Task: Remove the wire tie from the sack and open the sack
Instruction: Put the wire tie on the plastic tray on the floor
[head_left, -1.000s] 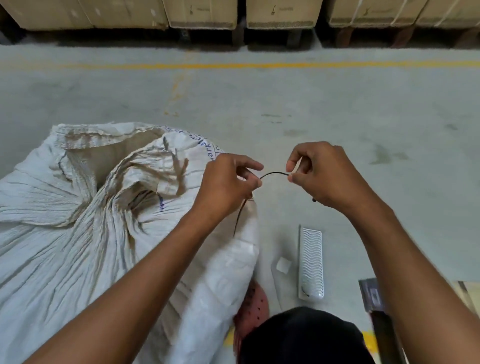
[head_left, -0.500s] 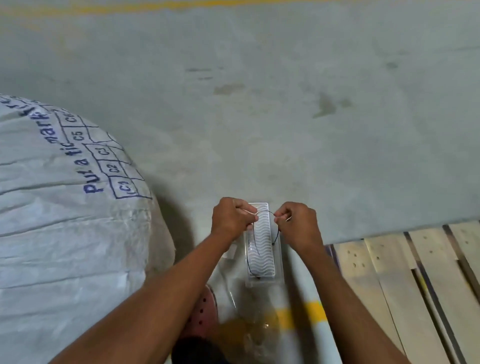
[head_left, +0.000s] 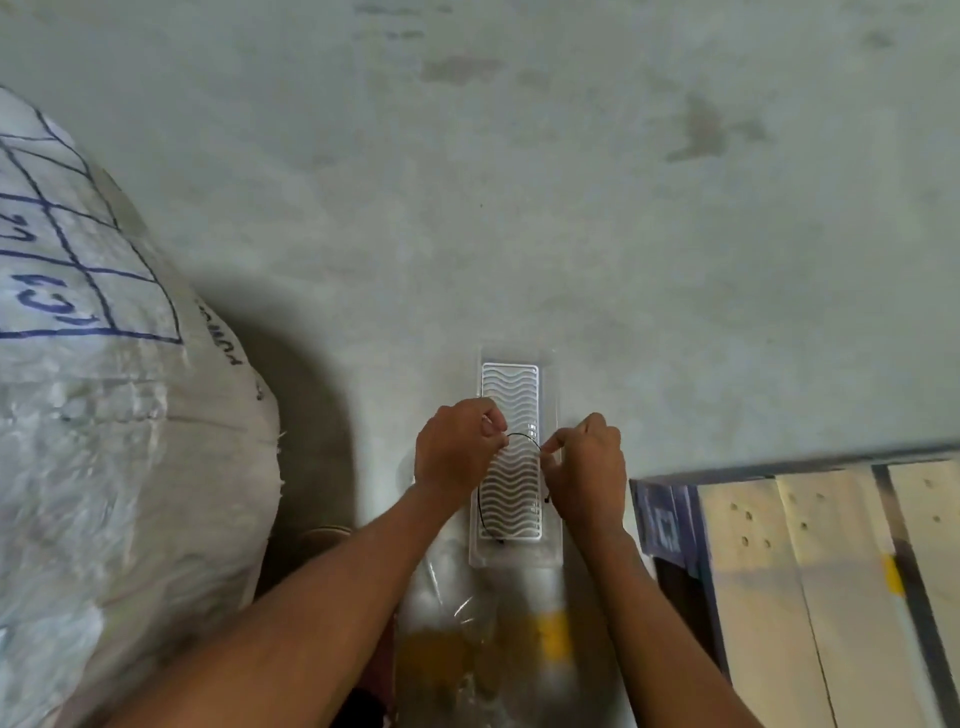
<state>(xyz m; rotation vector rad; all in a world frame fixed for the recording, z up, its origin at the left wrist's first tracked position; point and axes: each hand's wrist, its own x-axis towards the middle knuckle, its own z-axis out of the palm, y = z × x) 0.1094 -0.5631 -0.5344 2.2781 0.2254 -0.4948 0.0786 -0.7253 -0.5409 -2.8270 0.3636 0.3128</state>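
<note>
A thin black wire tie (head_left: 524, 437) arches between my two hands, its loose ends hanging down on both sides. My left hand (head_left: 457, 447) pinches one part of it and my right hand (head_left: 587, 470) pinches the other. Both hands hover low over a white tray with a wavy pattern (head_left: 511, 384) lying on the concrete floor. The big white woven sack (head_left: 104, 415) with blue printed grid marks bulges at the left, apart from my hands; its mouth is out of view.
A wooden pallet (head_left: 831, 571) with a blue edge lies at the lower right. Crumpled clear plastic (head_left: 467, 623) sits on the floor below the tray, over a yellow floor line. Bare grey concrete fills the upper half.
My view swung down and right from the sack's open top to the floor. Both hands carried the wire tie away from the sack and down over the white tray.
</note>
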